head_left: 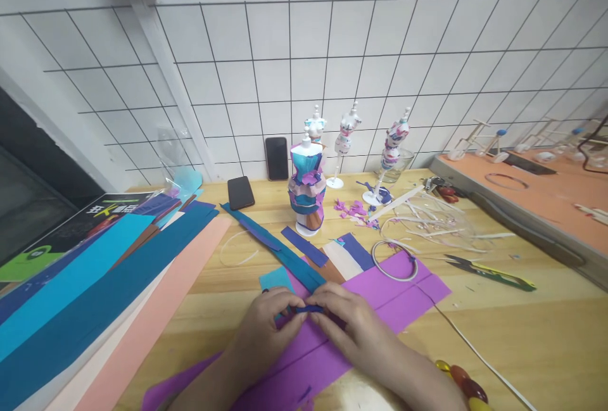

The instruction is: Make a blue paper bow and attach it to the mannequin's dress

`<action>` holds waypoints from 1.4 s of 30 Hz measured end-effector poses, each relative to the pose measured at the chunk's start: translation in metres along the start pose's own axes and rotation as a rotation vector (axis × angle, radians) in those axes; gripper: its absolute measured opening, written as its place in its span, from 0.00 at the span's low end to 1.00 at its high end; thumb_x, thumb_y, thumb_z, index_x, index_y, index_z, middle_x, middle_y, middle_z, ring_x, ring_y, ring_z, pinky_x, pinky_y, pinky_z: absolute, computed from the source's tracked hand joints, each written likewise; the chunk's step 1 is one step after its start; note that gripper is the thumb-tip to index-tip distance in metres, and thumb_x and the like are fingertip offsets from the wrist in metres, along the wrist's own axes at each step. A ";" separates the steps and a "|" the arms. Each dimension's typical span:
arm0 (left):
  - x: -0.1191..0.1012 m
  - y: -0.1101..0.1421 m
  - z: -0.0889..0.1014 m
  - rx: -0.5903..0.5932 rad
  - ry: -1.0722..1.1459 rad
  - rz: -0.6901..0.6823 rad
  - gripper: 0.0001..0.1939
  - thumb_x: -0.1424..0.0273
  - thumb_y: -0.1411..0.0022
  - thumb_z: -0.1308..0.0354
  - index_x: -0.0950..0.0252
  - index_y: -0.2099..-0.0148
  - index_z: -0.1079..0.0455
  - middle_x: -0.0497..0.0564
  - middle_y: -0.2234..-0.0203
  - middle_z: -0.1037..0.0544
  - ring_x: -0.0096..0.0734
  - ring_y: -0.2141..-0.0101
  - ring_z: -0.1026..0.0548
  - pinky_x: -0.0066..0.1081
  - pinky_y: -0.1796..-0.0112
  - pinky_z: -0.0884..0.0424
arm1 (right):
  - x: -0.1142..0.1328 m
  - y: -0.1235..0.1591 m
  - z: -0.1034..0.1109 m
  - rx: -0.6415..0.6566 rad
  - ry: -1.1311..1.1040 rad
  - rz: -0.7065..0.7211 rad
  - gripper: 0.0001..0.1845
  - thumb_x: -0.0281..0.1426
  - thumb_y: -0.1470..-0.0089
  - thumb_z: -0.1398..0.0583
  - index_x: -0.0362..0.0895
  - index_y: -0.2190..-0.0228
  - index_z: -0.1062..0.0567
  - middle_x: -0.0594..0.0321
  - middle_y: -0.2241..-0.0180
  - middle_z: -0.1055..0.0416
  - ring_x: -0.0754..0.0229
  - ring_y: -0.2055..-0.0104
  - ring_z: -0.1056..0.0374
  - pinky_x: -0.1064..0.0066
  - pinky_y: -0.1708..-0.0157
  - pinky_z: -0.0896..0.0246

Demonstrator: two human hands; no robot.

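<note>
Near the front of the table, my left hand (268, 328) and my right hand (354, 322) meet over a purple paper sheet (384, 294). Between the fingertips of both is a small rolled or folded dark blue paper strip (310, 309), pinched at its two ends. Just beyond the hands lies a long teal paper strip (275, 243), its near end reaching the right hand's fingers. Farther back stands a small mannequin (308, 189) dressed in teal, purple, pink and brown paper. A light blue paper piece (277, 279) lies beside the left hand.
Long coloured paper strips (118, 278) cover the left side. Behind are two phones (241, 192) and more mannequins (393, 145). To the right lie a wire coil (394, 261), yellow-green thread snips (494, 271), pale strip scraps (432, 218) and an orange-topped surface (522, 196).
</note>
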State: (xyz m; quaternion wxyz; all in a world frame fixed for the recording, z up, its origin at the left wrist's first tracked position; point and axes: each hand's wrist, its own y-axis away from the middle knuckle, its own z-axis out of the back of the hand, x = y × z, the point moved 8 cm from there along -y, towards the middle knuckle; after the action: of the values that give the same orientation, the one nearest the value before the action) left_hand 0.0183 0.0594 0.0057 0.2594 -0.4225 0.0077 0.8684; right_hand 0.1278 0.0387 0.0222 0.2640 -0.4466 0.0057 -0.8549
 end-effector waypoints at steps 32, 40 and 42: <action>-0.013 -0.002 0.013 -0.070 0.065 0.060 0.05 0.71 0.46 0.46 0.65 0.71 0.31 0.47 0.80 0.29 0.29 0.75 0.29 0.25 0.72 0.33 | 0.006 0.003 0.009 -0.159 0.021 0.069 0.09 0.25 0.44 0.48 0.45 0.64 0.30 0.59 0.69 0.32 0.61 0.67 0.35 0.71 0.68 0.40; -0.011 0.000 0.010 -0.070 0.055 0.051 0.03 0.73 0.49 0.43 0.65 0.69 0.30 0.47 0.78 0.27 0.29 0.74 0.29 0.25 0.70 0.33 | 0.003 0.003 0.005 -0.149 0.001 0.062 0.10 0.25 0.44 0.48 0.45 0.63 0.29 0.59 0.69 0.32 0.61 0.67 0.35 0.71 0.68 0.40; -0.011 0.000 0.010 -0.071 0.049 0.038 0.04 0.73 0.48 0.43 0.64 0.68 0.29 0.47 0.77 0.27 0.29 0.74 0.29 0.25 0.70 0.33 | 0.003 0.003 0.005 -0.144 0.005 0.059 0.09 0.25 0.44 0.48 0.45 0.63 0.29 0.59 0.69 0.32 0.61 0.67 0.35 0.71 0.68 0.40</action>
State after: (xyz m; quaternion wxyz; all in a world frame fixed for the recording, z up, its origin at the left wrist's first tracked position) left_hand 0.0166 0.0564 0.0205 0.2272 -0.4523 -0.0089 0.8624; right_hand 0.1313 0.0361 0.0272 0.2563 -0.4619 0.0810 -0.8452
